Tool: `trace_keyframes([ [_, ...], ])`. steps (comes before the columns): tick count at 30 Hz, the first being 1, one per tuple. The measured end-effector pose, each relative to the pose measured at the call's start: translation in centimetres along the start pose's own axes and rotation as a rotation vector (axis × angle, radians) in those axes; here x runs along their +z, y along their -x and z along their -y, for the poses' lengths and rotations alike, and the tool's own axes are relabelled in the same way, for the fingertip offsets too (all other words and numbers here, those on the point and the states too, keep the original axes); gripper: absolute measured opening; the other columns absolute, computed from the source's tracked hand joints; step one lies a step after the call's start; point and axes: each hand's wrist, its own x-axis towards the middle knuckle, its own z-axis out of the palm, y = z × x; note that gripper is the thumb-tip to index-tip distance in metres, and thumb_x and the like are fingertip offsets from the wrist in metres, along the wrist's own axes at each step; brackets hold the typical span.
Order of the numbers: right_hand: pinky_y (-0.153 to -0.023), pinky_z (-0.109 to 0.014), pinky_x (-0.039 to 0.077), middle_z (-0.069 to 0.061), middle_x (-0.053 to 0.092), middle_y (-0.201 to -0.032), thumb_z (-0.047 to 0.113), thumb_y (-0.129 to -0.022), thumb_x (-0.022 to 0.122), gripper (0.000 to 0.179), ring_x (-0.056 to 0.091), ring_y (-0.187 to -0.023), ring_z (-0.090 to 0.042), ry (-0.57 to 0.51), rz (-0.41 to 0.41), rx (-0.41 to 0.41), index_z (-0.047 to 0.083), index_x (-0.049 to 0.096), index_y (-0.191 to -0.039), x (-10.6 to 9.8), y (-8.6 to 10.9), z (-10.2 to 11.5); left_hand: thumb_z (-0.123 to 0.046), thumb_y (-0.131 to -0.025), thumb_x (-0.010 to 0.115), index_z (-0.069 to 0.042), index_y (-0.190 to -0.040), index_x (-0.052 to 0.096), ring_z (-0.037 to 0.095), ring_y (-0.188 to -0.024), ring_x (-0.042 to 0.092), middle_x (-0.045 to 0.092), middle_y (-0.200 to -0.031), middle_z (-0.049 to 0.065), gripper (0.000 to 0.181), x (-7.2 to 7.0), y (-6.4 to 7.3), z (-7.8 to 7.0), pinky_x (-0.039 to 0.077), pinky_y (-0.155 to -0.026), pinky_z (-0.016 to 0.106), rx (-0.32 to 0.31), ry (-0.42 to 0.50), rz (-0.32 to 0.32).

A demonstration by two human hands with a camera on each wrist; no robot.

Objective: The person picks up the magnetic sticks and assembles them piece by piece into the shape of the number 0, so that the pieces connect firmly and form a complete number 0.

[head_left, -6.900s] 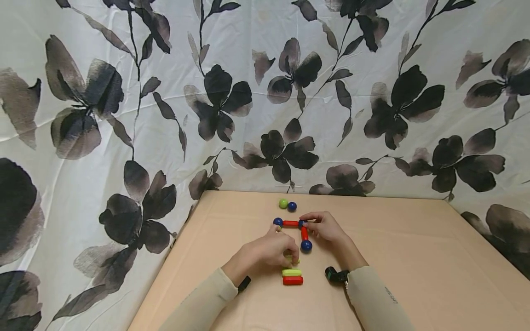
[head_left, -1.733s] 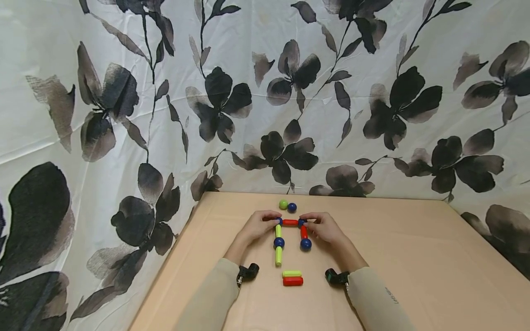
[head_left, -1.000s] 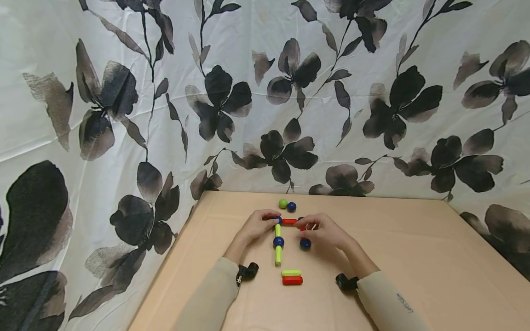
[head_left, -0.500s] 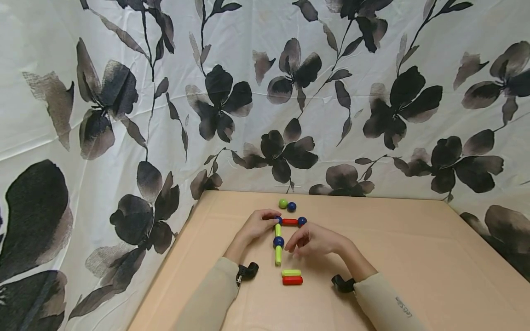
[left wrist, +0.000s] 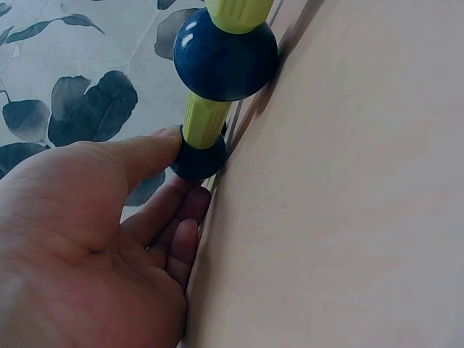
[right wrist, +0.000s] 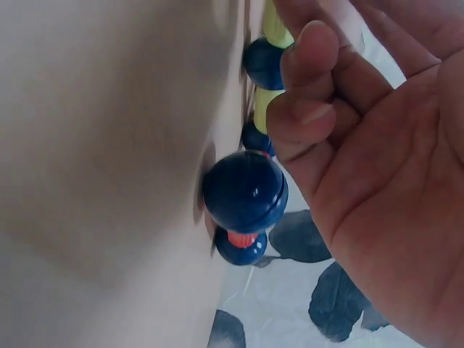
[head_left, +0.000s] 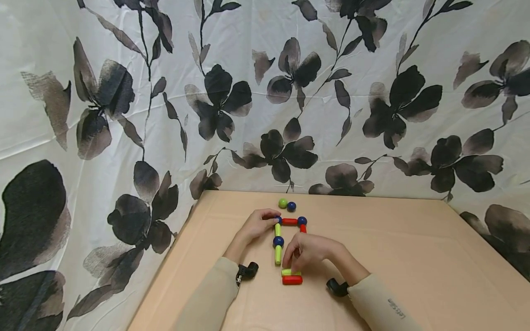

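Note:
My left hand (head_left: pixel 256 224) pinches the blue ball (left wrist: pixel 199 161) at the far left corner of a magnetic ball-and-rod frame. From that ball a yellow rod (head_left: pixel 278 230), a second blue ball (head_left: pixel 278 241) and another yellow rod (head_left: pixel 278 255) run toward me. A red rod (head_left: pixel 290 221) joins the corner to a blue ball (head_left: pixel 302 221) on the right. My right hand (head_left: pixel 312 252) reaches down over a loose yellow rod (head_left: pixel 291 272), fingertips at its top; a firm grip does not show. It hides most of a red rod (head_left: pixel 303 228) and the blue ball (right wrist: pixel 245 192) at its end.
A loose red rod (head_left: pixel 292 280) lies right in front of the loose yellow one. Beyond the frame sit a green ball (head_left: pixel 283 203) and a blue ball (head_left: pixel 291 206), side by side. A floral cloth (head_left: pixel 232 151) hangs behind the table (head_left: pixel 414 257).
The left hand first added the yellow rods and a blue ball on the left side, then stayed on the corner ball. The right hand left the right corner and moved toward me, to the loose rods.

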Motion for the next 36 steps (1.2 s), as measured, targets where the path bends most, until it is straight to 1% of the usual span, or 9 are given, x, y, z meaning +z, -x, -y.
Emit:
trace_keyframes([
  [4,-0.067,-0.021,0.050,0.006,0.077,-0.093,0.010,-0.085,0.085,0.018,0.057,-0.075,-0.005,0.060,0.001,0.045,0.023,0.083,-0.097,0.3,-0.3,0.2,-0.014,-0.102,0.067,-0.007,-0.127,0.073,0.021,-0.111,0.066,0.075,-0.119,0.006,0.026,0.0,0.0,-0.1,0.053,-0.099,0.036,-0.001,-0.002,0.000],
  [9,-0.068,-0.022,0.049,0.007,0.073,-0.087,0.004,-0.084,0.084,0.022,0.055,-0.075,-0.007,0.088,-0.033,0.101,0.023,0.081,-0.095,0.4,-0.6,0.4,-0.015,-0.102,0.067,-0.007,-0.127,0.073,0.019,-0.110,0.065,0.075,-0.119,0.005,0.026,-0.1,0.1,-0.1,0.053,-0.099,0.035,0.000,-0.018,-0.009],
  [13,-0.066,-0.021,0.048,0.008,0.073,-0.087,0.004,-0.084,0.085,0.021,0.055,-0.075,-0.008,0.096,-0.043,0.107,0.022,0.080,-0.093,0.4,-0.7,0.3,-0.014,-0.102,0.066,-0.006,-0.128,0.073,0.019,-0.111,0.064,0.075,-0.120,0.006,0.027,-0.1,0.0,-0.1,0.052,-0.101,0.037,-0.003,-0.017,-0.009],
  [18,-0.070,-0.022,0.051,0.008,0.068,-0.086,0.006,-0.083,0.087,0.021,0.055,-0.078,-0.007,0.134,-0.041,0.106,0.021,0.075,-0.091,0.6,-0.9,0.2,-0.014,-0.102,0.067,-0.007,-0.128,0.073,0.020,-0.111,0.063,0.074,-0.120,0.005,0.028,-0.1,-0.1,-0.1,0.051,-0.103,0.040,-0.017,-0.006,-0.007],
  [23,-0.073,-0.022,0.052,0.011,0.064,-0.084,0.004,-0.083,0.086,0.026,0.056,-0.080,-0.006,0.177,-0.038,0.123,0.023,0.070,-0.089,0.9,-1.0,0.2,-0.015,-0.102,0.067,-0.007,-0.128,0.073,0.019,-0.110,0.063,0.074,-0.121,0.005,0.028,-0.1,-0.1,0.0,0.052,-0.100,0.037,-0.011,-0.006,-0.003],
  [28,-0.072,-0.023,0.050,0.010,0.064,-0.083,0.010,-0.084,0.086,0.021,0.056,-0.080,-0.007,0.166,-0.054,0.101,0.023,0.070,-0.087,0.8,-0.7,0.3,-0.014,-0.103,0.067,-0.009,-0.128,0.073,0.018,-0.111,0.064,0.074,-0.122,0.006,0.027,0.0,0.0,-0.1,0.052,-0.100,0.034,-0.017,-0.004,-0.002],
  [31,-0.073,-0.024,0.050,0.010,0.064,-0.082,0.010,-0.087,0.084,0.016,0.056,-0.081,-0.008,0.149,-0.075,0.064,0.020,0.070,-0.087,0.5,-0.4,0.4,-0.014,-0.102,0.067,-0.008,-0.127,0.074,0.021,-0.113,0.064,0.074,-0.122,0.008,0.026,0.1,0.1,-0.1,0.052,-0.102,0.039,-0.009,0.004,-0.007],
  [34,-0.075,-0.025,0.051,0.009,0.064,-0.082,0.007,-0.091,0.079,0.013,0.058,-0.081,-0.009,0.131,-0.101,0.014,0.016,0.072,-0.087,0.2,-0.2,0.4,-0.012,-0.102,0.067,-0.006,-0.126,0.073,0.024,-0.114,0.064,0.074,-0.122,0.009,0.026,0.1,0.1,-0.1,0.051,-0.104,0.044,0.001,0.020,-0.008],
  [36,-0.077,-0.025,0.053,0.009,0.066,-0.085,0.005,-0.092,0.077,0.011,0.059,-0.082,-0.008,0.122,-0.121,-0.010,0.016,0.074,-0.090,-0.1,0.0,0.2,-0.011,-0.102,0.067,-0.005,-0.126,0.073,0.025,-0.115,0.064,0.074,-0.121,0.010,0.026,0.1,0.1,-0.2,0.050,-0.104,0.045,0.002,0.025,-0.007],
])
